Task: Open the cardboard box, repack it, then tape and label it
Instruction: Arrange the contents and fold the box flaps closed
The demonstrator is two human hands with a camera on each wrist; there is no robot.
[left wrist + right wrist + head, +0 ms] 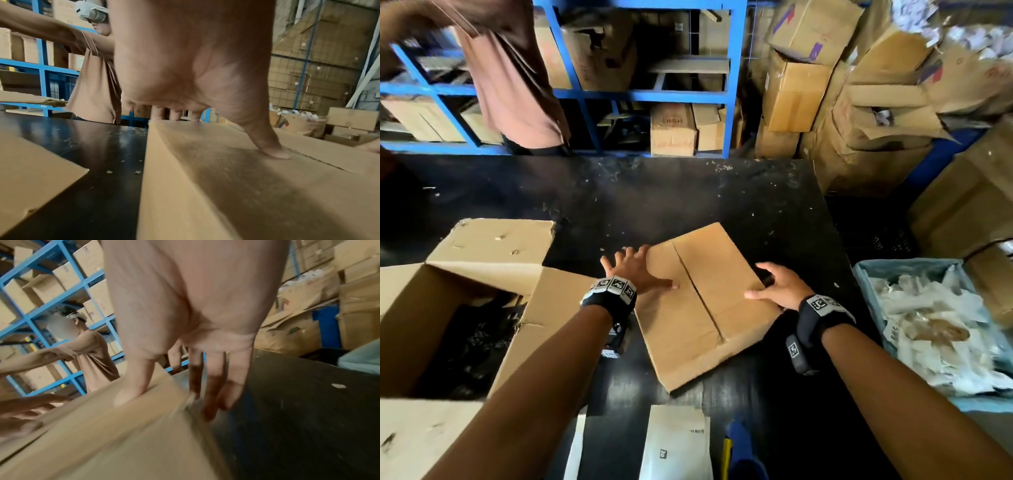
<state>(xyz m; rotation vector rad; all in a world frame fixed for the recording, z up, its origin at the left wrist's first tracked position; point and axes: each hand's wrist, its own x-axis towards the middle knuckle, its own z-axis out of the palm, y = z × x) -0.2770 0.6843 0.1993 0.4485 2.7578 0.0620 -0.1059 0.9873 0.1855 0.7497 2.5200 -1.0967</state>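
Note:
A small closed cardboard box [702, 301] lies at an angle on the black table [654, 198], its top flaps meeting in a seam. My left hand [640, 270] rests on its far left part, fingers spread past the edge. In the left wrist view the left hand [222, 129] has its thumb [273, 151] pressing the box top [226, 186] near the seam. My right hand [774, 284] grips the box's right edge. In the right wrist view the right hand [172, 395] has its thumb on top of the box [123, 434] and its fingers [213, 394] down the side.
A large open carton [465, 274] stands at the left, one flap close to the small box. White mailers [676, 442] lie at the near edge. A blue bin [866, 281] of white packets sits right. A person in a brown shirt [510, 75] stands by blue shelving [619, 92].

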